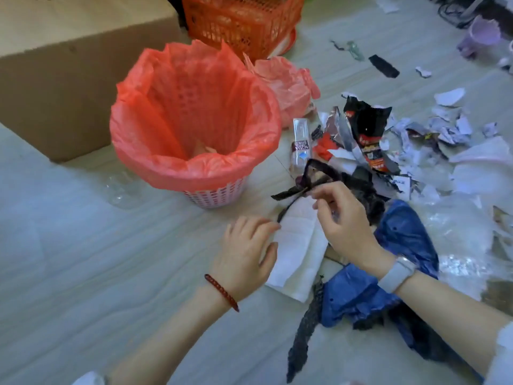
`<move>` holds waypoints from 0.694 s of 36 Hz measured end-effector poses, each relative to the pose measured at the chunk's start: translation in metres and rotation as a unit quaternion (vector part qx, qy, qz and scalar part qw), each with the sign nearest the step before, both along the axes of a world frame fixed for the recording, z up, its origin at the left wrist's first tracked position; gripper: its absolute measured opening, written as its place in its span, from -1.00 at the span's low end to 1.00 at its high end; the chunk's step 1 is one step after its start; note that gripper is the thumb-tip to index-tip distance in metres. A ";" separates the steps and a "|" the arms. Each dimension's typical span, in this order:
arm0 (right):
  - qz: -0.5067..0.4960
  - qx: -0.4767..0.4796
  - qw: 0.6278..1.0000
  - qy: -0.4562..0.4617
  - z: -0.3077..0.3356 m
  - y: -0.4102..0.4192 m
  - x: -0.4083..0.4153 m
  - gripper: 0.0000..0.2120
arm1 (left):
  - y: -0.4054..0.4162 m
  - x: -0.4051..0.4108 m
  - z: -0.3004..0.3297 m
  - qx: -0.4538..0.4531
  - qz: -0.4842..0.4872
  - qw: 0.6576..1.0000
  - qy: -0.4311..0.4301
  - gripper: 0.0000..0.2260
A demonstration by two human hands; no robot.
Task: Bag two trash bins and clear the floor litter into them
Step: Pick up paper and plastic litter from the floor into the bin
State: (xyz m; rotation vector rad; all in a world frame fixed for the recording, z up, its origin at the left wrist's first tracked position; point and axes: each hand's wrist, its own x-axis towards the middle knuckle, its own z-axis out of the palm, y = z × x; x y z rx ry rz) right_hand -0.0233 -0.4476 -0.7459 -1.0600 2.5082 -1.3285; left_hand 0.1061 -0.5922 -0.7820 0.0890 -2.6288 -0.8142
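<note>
Two bare forearms reach forward over a pale floor (83,259). The left hand (247,251), with a red bead bracelet (221,292) on its wrist, lies relaxed with fingers loosely spread, its fingertips touching the edge of a folded white paper (298,254) and the end of a thin black strip. The right hand (340,220), a pale watch (397,273) on its wrist, has thumb and fingers curled in a pinch on a black ribbon (302,187) tied in a bow, lifted just above the paper.

Under the right forearm lies crumpled blue plastic (402,232), with a strip of black lace (304,334) trailing toward the viewer.

Just beyond the hands, to the left, stands a pink lattice trash bin (216,194) lined with a red bag (194,112) folded over its rim; a scrap lies at the bottom. A clear plastic bottle (122,190) lies on the floor beside the bin's left.

To the right of the bin spreads the litter pile (388,151): foil snack wrappers, torn white paper, clear film. A second, loose red bag (288,84) is crumpled behind the bin.

Farther back sit a cardboard box (69,65), an orange crate (244,20), and, far right, a purple bin (481,34) well apart from the rest.
</note>
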 end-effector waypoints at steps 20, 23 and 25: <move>0.264 0.375 0.853 0.249 -0.151 0.100 0.094 -0.82 | 0.006 0.036 -0.109 -0.051 0.082 0.917 -0.388 -0.69; 0.273 0.357 0.855 0.258 -0.156 0.093 0.095 -0.83 | -0.004 0.043 -0.106 0.007 0.161 0.889 -0.429 -0.50; 0.293 0.358 0.852 0.246 -0.157 0.089 0.094 -0.91 | -0.008 0.043 -0.102 0.016 0.183 0.870 -0.457 -0.26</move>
